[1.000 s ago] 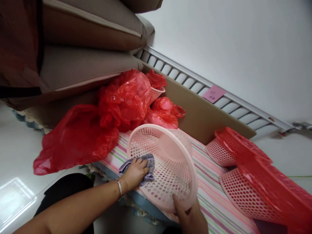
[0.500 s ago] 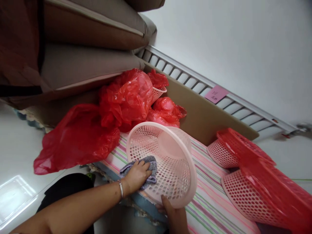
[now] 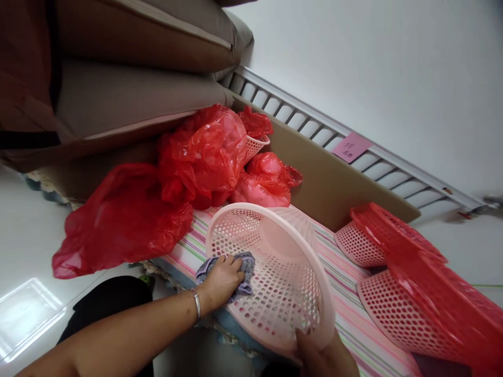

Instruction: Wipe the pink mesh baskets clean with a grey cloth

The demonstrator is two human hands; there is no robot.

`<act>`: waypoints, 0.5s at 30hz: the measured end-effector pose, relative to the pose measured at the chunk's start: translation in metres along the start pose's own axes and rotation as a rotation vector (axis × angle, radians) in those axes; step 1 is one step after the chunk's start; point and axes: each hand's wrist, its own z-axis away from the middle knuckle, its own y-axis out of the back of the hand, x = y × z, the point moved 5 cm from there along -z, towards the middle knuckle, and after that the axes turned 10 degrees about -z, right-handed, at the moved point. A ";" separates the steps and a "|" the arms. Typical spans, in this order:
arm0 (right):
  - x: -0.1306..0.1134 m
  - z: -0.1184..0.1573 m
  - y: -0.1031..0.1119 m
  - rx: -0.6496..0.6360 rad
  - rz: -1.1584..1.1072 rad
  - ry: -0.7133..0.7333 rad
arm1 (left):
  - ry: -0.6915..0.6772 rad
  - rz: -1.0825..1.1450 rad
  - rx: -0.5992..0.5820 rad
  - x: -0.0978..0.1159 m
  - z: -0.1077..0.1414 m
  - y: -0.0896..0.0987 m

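Note:
A pale pink perforated plastic basket (image 3: pixel 275 272) lies tilted on its side, its mouth turned toward me. My left hand (image 3: pixel 222 280), with a silver bracelet at the wrist, presses a grey cloth with purple edging (image 3: pixel 245 264) against the basket's inner wall near the rim. The fingers are bunched over the cloth. At the lower right of the rim, my right hand (image 3: pixel 324 353) grips the basket, thumb inside and the other fingers mostly hidden behind it.
Striped fabric (image 3: pixel 346 309) lies under the basket. Red plastic bags (image 3: pixel 204 152) heap behind it, and one loose red bag (image 3: pixel 121 220) spreads leftward. Pink baskets partly covered in red plastic (image 3: pixel 408 314) stand at right. Grey cushions (image 3: pixel 145 94) and a white radiator (image 3: pixel 302 115) are behind.
My right hand has moved right along with the basket's lower rim, and the basket has turned slightly. My left hand still holds the cloth against the inside, almost in the same place.

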 end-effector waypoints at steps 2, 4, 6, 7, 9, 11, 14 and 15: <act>0.006 0.001 -0.011 0.053 -0.040 0.009 | 0.011 0.009 0.003 -0.001 0.000 0.000; 0.014 0.005 -0.030 0.074 -0.183 0.002 | 0.014 0.023 0.006 0.000 0.002 0.002; 0.022 0.012 -0.051 0.065 -0.305 -0.017 | 0.002 0.037 0.007 0.003 0.005 0.003; 0.025 0.015 -0.060 0.056 -0.337 -0.026 | -0.012 0.042 0.006 0.006 0.006 0.004; 0.029 0.019 -0.073 0.050 -0.365 -0.036 | -0.048 0.049 0.003 0.013 0.010 0.004; 0.030 0.019 -0.077 0.053 -0.398 -0.050 | -0.076 0.047 0.000 0.018 0.012 0.003; 0.029 0.008 -0.067 0.044 -0.423 -0.091 | -0.097 0.028 0.001 0.015 0.010 0.001; 0.028 0.002 -0.061 0.014 -0.423 -0.111 | -0.098 0.020 0.003 0.012 0.008 0.001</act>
